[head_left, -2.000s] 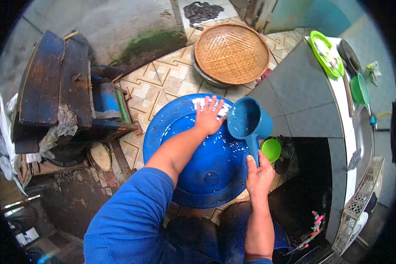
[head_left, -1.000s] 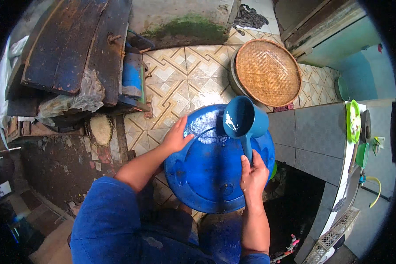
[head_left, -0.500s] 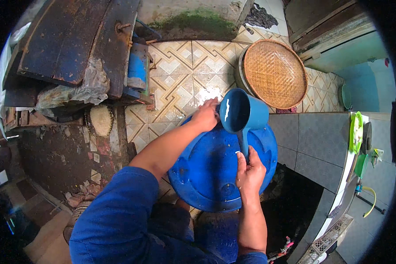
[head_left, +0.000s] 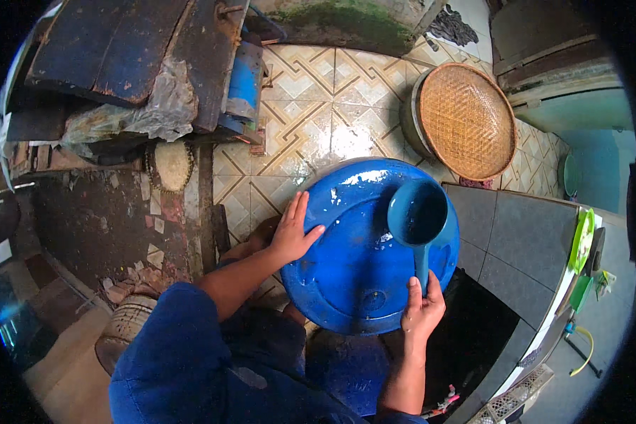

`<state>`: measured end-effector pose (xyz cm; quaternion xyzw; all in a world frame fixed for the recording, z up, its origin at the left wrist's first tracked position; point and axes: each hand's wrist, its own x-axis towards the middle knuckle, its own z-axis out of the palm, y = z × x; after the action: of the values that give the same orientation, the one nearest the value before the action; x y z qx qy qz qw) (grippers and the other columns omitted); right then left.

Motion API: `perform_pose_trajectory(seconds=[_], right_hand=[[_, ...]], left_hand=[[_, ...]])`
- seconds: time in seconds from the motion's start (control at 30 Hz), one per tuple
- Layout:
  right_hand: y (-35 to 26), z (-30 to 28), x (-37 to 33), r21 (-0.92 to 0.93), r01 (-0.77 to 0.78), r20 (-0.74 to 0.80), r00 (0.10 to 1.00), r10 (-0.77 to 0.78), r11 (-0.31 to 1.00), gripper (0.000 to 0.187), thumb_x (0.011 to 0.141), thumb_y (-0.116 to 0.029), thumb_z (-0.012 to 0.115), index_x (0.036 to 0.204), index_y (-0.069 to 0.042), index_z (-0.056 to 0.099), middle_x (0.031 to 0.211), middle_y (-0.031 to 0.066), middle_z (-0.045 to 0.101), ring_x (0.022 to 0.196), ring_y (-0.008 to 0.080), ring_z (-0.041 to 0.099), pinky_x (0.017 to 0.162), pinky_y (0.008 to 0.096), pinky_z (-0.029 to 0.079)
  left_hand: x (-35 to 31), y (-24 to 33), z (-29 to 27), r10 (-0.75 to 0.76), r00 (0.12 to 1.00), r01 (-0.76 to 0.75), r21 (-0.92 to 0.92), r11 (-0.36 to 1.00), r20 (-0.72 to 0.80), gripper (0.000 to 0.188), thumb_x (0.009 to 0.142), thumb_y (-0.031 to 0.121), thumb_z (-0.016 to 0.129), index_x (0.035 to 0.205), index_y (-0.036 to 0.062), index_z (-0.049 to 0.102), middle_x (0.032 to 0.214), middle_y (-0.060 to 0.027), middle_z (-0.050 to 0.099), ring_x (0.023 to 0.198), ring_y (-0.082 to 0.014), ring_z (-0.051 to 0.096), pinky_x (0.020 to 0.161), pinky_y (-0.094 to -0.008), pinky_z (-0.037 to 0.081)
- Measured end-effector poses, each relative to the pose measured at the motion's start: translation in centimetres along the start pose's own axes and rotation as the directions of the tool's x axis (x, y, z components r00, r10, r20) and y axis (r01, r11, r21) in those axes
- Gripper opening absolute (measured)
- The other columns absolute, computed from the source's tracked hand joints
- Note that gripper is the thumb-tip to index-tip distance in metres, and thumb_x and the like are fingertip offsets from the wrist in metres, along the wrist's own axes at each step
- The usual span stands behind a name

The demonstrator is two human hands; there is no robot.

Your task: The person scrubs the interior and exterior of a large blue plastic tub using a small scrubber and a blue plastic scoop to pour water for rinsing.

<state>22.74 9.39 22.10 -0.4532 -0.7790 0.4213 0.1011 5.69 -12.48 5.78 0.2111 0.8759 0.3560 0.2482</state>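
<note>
Blue dipper, mouth in view, is over the right part of a round blue lid; I cannot tell whether they touch. My right grip is wrapped around the dipper's handle. My left grip is spread on the lid's left rim, thumb apart. Wet patches shine near the lid's far edge. Beyond, patterned floor tiles glisten near a round woven tray; farther off lies dark cloth.

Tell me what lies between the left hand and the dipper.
In the head view, only the wet, round blue plastic surface lies between the left hand and the dipper.
</note>
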Motion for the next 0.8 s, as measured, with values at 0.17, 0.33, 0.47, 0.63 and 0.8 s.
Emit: perform_pose_trajectory(seconds=[0.17,0.33,0.47,0.63,0.8], right_hand=[[-0.8,-0.2,0.1,-0.009,-0.071,0.008,0.997,0.071,0.997,0.030,0.092,-0.013,0.068,0.115,0.007,0.063,0.085,0.0051,0.065,0.077,0.0088,0.055,0.070,0.0242,0.047],[-0.2,-0.1,0.4,-0.015,-0.035,-0.049,0.998,0.034,0.999,0.030,0.092,-0.014,0.067,0.115,0.006,0.063,0.084,0.0048,0.065,0.075,0.0088,0.056,0.069,0.0244,0.048],[-0.5,-0.1,1.1,-0.056,0.008,-0.062,0.998,-0.011,0.998,0.030,0.092,-0.013,0.066,0.115,0.006,0.063,0.082,0.0061,0.066,0.073,0.0092,0.056,0.068,0.0250,0.048],[-3.0,0.8,2.8,-0.256,0.032,-0.050,0.998,-0.046,0.966,0.029,0.091,-0.013,0.067,0.115,0.004,0.063,0.083,0.0171,0.067,0.069,0.0175,0.064,0.065,0.0297,0.051],[-2.4,1.8,4.6,-0.524,0.302,-0.060,0.920,-0.388,0.796,0.031,0.089,-0.016,0.068,0.115,-0.001,0.063,0.083,0.0200,0.067,0.069,0.0351,0.066,0.061,0.0413,0.053]], left_hand=[[4.7,0.5,0.7,0.004,1.000,-0.002,0.100,0.995,-0.017,0.085,0.091,0.044,0.061,0.150,-0.0032,0.021,0.152,-0.0277,0.028,0.140,-0.0426,0.031,0.115,-0.0461,0.028],[9.3,5.1,0.8,-0.064,0.990,0.034,0.223,0.974,0.127,0.087,0.090,0.053,0.058,0.152,0.0041,0.022,0.155,-0.0195,0.029,0.141,-0.0419,0.030,0.114,-0.0539,0.028],[12.2,7.3,1.9,-0.008,0.983,-0.049,0.309,0.950,0.182,0.086,0.089,0.055,0.057,0.153,0.0096,0.022,0.157,-0.0156,0.027,0.142,-0.0412,0.028,0.114,-0.0567,0.024],[15.7,10.1,4.9,0.478,0.878,-0.453,0.328,0.829,0.004,0.084,0.087,0.045,0.063,0.152,0.0100,0.025,0.159,-0.0166,0.022,0.145,-0.0423,0.020,0.116,-0.0561,0.019],[17.6,13.8,7.3,0.286,0.934,-0.348,0.350,0.870,0.216,0.078,0.089,0.035,0.061,0.152,0.0068,0.025,0.159,-0.0190,0.018,0.147,-0.0386,0.016,0.116,-0.0607,0.016]])
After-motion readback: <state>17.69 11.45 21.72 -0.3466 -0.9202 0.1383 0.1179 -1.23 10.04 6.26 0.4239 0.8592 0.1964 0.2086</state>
